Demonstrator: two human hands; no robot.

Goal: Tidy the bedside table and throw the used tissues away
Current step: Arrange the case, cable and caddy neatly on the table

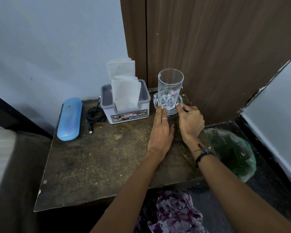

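Flanking glass [170,89]: tissue holder [125,105], wooden panel [225,56].

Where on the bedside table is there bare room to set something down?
The front half of the bedside table is bare, from the blue glasses case across to the left hand. The back edge is crowded: case, coiled black cable, tissue holder, then the glass on its clear saucer, with the right hand at the saucer.
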